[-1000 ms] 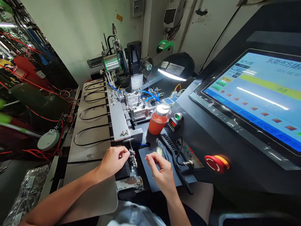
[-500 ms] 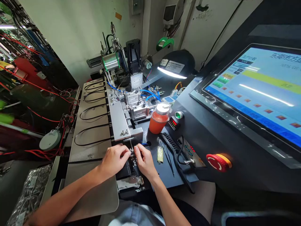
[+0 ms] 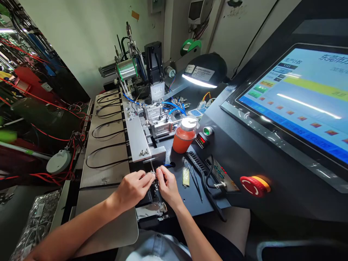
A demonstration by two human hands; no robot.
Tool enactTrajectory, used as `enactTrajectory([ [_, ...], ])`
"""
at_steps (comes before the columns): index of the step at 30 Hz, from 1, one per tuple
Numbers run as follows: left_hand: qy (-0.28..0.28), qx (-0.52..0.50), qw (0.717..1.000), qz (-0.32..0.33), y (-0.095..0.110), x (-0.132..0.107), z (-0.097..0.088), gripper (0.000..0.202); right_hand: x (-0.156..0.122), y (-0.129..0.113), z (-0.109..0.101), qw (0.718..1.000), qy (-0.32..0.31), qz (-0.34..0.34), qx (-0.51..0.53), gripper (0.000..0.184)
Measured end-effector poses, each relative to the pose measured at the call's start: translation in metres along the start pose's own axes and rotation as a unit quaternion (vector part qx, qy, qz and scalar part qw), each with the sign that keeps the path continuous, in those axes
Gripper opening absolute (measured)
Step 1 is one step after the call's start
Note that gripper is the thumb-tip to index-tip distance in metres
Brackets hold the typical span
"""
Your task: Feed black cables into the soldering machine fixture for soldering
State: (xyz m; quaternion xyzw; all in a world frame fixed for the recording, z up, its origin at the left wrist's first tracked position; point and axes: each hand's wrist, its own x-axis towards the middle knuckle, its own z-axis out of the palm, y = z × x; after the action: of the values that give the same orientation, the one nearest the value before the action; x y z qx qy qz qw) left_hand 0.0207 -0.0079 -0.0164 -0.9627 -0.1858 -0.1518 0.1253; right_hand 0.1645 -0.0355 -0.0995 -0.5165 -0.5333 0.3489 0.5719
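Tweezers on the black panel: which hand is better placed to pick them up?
Probably the right hand: it lies closer to the tweezers, while the left hand sits farther off, on the other side of the right hand.

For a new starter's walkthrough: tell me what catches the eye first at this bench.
A large glowing touchscreen fills the right side, with a red emergency stop button below it. In the middle, an orange-filled bottle with a white cap stands beside a metal machine, and a bright lamp shines beyond them. At the bottom centre, the left hand and right hand meet at the machine's front end.
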Motion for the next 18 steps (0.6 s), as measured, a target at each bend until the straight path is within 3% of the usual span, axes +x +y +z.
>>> enactTrajectory([
  [4,-0.042,-0.086,0.990,-0.104,-0.004,-0.008,-0.002,0.024,-0.001,-0.003,-0.014,0.996,0.031,-0.014,-0.077,0.032],
  [8,-0.094,-0.139,0.960,-0.226,-0.009,-0.016,-0.002,0.013,-0.004,-0.013,-0.028,0.977,0.012,-0.125,-0.171,0.020],
  [12,-0.144,-0.123,0.953,-0.235,-0.011,-0.016,-0.001,0.014,-0.010,-0.016,-0.031,0.961,-0.008,-0.184,-0.204,0.027],
  [18,-0.174,-0.128,0.946,-0.242,-0.009,-0.015,0.002,0.017,-0.014,-0.017,-0.040,0.963,0.085,-0.159,-0.199,0.035],
])
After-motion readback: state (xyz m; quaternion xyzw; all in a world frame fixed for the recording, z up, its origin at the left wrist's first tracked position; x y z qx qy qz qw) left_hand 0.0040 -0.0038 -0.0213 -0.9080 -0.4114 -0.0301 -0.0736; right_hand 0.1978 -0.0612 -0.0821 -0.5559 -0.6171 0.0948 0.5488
